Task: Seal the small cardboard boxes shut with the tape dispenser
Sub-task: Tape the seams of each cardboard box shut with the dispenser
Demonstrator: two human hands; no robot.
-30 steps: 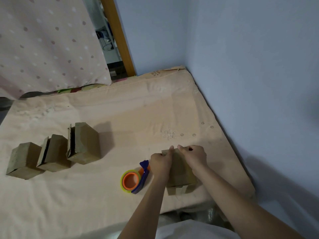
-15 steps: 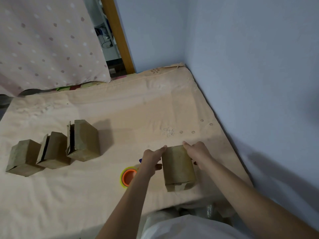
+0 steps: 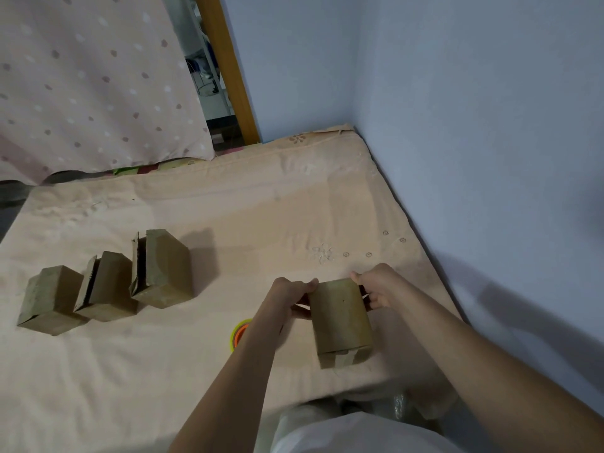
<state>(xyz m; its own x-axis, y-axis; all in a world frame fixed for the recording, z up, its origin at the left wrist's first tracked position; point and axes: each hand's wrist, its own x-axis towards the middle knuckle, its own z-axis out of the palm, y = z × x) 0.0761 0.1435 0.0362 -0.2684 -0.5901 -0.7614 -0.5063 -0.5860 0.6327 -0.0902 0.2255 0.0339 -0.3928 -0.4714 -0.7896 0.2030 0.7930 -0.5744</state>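
Fingers of the left hand [image 3: 287,297] and right hand [image 3: 379,286] curl around opposite sides of a cardboard box [image 3: 341,317] — just right of the half-hidden tape dispenser [image 3: 238,333]; three more boxes [image 3: 108,286] sit well left.

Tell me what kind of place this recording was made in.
Most likely a bedroom at home: the boxes sit on a mattress under a peach sheet pushed into the corner of blue walls, with a dotted curtain beside a wooden door frame.
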